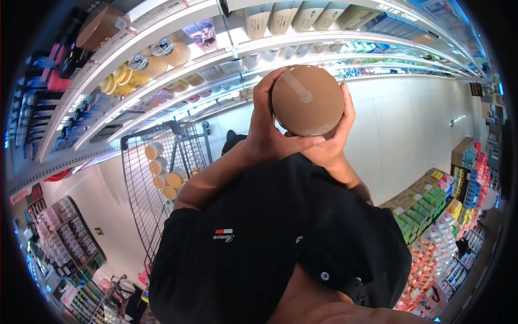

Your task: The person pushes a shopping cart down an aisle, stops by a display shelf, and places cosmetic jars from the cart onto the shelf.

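A round container with a brown lid [308, 108] is held up in front of the shelves, its top towards the camera. A pale strip of tape or a seal lies across the upper left of the lid. My left hand [265, 121] wraps round its left side and lower edge. On the opposite side, my right hand [339, 132] grips it with the fingers along the edge. The thumbs come close together below the lid. The container's side is mostly hidden by the lid and the hands.
Store shelves [216, 59] with bottles and jars curve across the top and left. A wire shopping cart [141, 189] holding several round-lidded jars [156, 166] stands at the left. Stacked boxes and packets [421, 213] line the right. Pale floor [399, 135] lies beyond my right hand.
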`<state>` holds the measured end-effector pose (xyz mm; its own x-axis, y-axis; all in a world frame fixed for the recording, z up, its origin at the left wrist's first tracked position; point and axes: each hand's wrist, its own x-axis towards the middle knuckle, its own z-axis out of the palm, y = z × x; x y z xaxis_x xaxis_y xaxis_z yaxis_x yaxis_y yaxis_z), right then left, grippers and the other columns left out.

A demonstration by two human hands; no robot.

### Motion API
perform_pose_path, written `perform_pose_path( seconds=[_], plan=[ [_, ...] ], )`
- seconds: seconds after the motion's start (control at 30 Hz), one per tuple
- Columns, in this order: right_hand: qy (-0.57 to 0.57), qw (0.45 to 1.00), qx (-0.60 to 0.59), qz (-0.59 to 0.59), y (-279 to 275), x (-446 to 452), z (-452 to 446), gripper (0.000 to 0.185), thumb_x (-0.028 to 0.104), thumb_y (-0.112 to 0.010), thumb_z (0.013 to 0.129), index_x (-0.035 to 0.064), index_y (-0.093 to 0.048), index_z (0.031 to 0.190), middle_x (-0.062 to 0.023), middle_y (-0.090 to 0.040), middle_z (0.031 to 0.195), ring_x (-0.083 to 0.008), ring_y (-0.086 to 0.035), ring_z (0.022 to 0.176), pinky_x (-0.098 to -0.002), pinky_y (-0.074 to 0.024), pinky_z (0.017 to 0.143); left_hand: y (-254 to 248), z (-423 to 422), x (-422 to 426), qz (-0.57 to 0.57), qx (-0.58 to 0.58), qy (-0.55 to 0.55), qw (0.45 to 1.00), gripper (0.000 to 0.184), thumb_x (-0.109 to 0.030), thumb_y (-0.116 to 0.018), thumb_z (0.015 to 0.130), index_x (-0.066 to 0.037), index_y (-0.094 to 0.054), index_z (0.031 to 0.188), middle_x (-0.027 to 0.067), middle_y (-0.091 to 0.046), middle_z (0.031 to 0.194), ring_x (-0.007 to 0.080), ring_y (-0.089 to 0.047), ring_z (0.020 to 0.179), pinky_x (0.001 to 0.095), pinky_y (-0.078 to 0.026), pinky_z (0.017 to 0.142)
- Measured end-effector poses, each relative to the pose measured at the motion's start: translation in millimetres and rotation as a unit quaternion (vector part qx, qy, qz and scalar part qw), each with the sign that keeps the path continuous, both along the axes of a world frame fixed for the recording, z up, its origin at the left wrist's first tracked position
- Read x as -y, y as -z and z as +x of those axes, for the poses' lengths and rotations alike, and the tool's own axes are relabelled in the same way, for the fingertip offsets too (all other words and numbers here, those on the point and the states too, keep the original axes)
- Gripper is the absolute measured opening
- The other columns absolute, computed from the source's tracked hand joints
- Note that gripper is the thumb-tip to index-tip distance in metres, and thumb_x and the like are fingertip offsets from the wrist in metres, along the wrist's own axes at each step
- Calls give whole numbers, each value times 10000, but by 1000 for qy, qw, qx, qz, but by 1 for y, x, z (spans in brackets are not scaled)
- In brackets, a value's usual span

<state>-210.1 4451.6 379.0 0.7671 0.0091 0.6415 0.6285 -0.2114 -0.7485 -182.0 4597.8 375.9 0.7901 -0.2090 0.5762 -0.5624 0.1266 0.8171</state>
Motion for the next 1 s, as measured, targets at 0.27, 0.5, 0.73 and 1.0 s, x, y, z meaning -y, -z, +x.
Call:
perform_pose_path(
  seconds=[0.27, 0.5, 0.73, 1.0],
  plan=[
    [-7, 1000, 13, -11, -8, -5, 5, 1090, 176, -868, 749, -43, -140, 1530, -323, -327, 1514, -414, -384, 1416, -513, -309, 1165, -10, 6, -7, 25, 48, -27, 998, 1146, -213, -932, 651, 16, -161, 1467, 214, -383, 1419, 292, -500, 1290, 434, -453, 1048],
    [23, 999, -29, -8, -8, -7, 2, 1119, 195, -887, 732, -52, -143, 1530, -282, -353, 1497, -364, -416, 1390, -473, -341, 1146, -9, 7, -9, 20, -20, 18, 999, 1171, -166, -918, 677, 12, -113, 1508, 220, -386, 1438, 306, -491, 1320, 440, -459, 1061],
    [48, 998, -45, 2, -5, -8, 0, 1151, 264, -903, 731, -50, -144, 1537, -226, -360, 1481, -313, -430, 1370, -442, -376, 1125, -4, 14, -11, -24, -115, 129, 985, 1301, -260, -936, 693, -19, 2, 1562, 208, -379, 1489, 287, -465, 1360, 451, -438, 1089],
    [-15, 967, -198, 157, -30, -14, -2, 1177, 158, -884, 641, -20, -163, 1554, -178, -379, 1492, -293, -427, 1378, -436, -343, 1147, -12, 27, -45, 32, -68, 123, 990, 1041, -368, -853, 768, 29, -264, 1528, 222, -434, 1481, 329, -437, 1392, 421, -340, 1146]
  ],
)
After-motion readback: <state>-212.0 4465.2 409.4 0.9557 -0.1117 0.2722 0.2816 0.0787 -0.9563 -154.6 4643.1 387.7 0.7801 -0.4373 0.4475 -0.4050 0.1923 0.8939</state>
